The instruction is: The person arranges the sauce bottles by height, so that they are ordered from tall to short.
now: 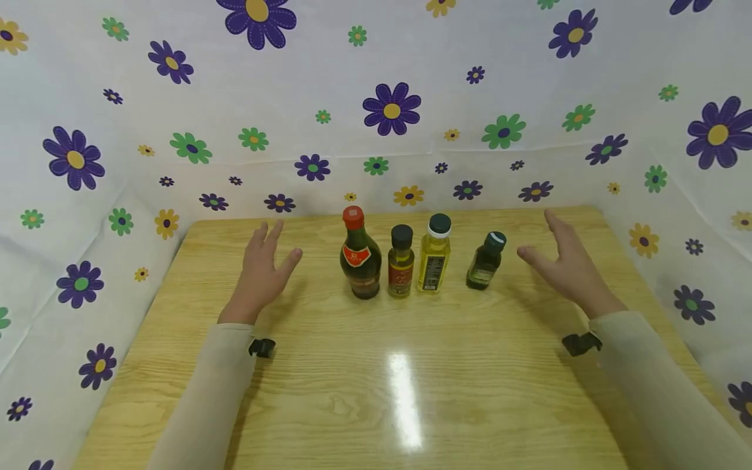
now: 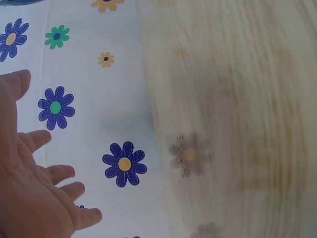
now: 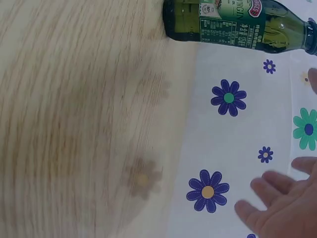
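Observation:
Both hands are held apart above the table, holding nothing. In the head view my left hand [image 1: 257,277] has its thumb spread, left of a dark bottle [image 1: 360,261] with a red cap and red label. Beside that bottle stand a small black-capped bottle [image 1: 401,264] with a red label and a yellow oil bottle [image 1: 434,254] with a dark cap. Rightmost is a small green olive oil bottle [image 1: 485,261], nearest my right hand [image 1: 566,267] but not touched. The right wrist view shows the olive oil bottle [image 3: 233,24] near spread fingers.
The bottles stand in a row on a wooden table [image 1: 329,378], toward its far edge. A white cloth with printed flowers [image 1: 329,72] hangs behind the table and along both sides. Light glares on the tabletop in front of the bottles.

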### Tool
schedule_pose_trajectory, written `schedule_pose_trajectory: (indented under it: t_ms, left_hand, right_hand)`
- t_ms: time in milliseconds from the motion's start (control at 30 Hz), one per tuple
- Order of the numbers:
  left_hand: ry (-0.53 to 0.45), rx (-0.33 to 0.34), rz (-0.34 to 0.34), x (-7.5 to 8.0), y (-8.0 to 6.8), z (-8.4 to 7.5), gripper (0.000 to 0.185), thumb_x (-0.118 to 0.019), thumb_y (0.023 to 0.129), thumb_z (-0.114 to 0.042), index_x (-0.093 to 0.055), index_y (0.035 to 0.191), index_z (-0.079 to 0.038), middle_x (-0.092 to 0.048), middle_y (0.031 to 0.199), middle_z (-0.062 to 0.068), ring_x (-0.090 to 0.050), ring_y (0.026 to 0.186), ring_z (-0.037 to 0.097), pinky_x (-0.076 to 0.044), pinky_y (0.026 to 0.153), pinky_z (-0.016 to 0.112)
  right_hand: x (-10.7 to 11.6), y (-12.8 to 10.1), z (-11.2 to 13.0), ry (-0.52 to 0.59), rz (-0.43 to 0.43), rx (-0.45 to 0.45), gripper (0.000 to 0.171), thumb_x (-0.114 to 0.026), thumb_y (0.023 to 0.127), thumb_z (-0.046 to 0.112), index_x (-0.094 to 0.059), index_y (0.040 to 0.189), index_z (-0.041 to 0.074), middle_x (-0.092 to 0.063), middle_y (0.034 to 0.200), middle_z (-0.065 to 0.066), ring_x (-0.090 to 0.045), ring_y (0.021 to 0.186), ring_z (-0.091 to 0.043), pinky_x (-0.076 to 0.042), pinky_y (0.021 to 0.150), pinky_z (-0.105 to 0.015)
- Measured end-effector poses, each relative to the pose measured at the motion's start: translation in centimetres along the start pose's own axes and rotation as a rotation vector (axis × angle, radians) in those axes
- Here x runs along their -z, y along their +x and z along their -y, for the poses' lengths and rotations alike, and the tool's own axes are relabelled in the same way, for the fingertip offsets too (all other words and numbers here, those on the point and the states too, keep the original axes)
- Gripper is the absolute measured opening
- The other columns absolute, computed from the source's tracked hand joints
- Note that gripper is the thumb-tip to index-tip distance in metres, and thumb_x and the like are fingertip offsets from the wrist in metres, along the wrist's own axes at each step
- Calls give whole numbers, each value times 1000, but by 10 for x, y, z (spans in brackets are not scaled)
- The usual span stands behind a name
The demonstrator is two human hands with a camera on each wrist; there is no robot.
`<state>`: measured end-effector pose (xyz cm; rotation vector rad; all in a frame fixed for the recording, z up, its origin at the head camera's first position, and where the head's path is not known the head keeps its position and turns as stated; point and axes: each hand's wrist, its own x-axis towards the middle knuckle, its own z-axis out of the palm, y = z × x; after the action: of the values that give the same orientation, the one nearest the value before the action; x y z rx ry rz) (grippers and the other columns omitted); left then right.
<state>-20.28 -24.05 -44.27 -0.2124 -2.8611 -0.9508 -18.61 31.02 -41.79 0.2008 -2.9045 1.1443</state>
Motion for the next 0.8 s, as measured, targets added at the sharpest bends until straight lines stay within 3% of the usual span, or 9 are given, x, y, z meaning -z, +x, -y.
schedule_pose_trajectory:
  t_ms: [233,400,567,800]
  left_hand:
    - [-283,-95,-7,-3,-1,-15,64,-53,95,-46,-26,150,-28,-26,153,-2,-24,141,24,-23,112,53]
    - [-449,-108,62,0,-8,-40,64,-60,92,-39,-30,147,-27,-33,150,-3,-29,138,21,-25,113,47]
    - [-514,-131,123,6,-15,-66,67,-63,92,-30,-29,148,-20,-33,150,1,-30,138,24,-26,112,49]
    - [-551,-179,146,-2,-13,-81,69,-67,90,-24,-30,147,-16,-35,149,2,-33,137,22,-28,111,50]
  right_hand:
    - [-10,-4,4,174,56,66,80,-65,90,36,-15,152,28,-26,153,-9,-27,138,-35,-26,108,-57]
    - [-21,-5,10,251,119,116,72,-65,91,27,-24,149,22,-34,148,-7,-34,134,-28,-32,107,-48]
    - [-32,-3,17,289,112,147,57,-64,92,22,-39,142,14,-45,138,-6,-44,125,-19,-40,103,-38]
    - [-39,-3,25,319,52,119,48,-63,92,23,-46,136,15,-51,130,-2,-50,114,-4,-46,90,-14]
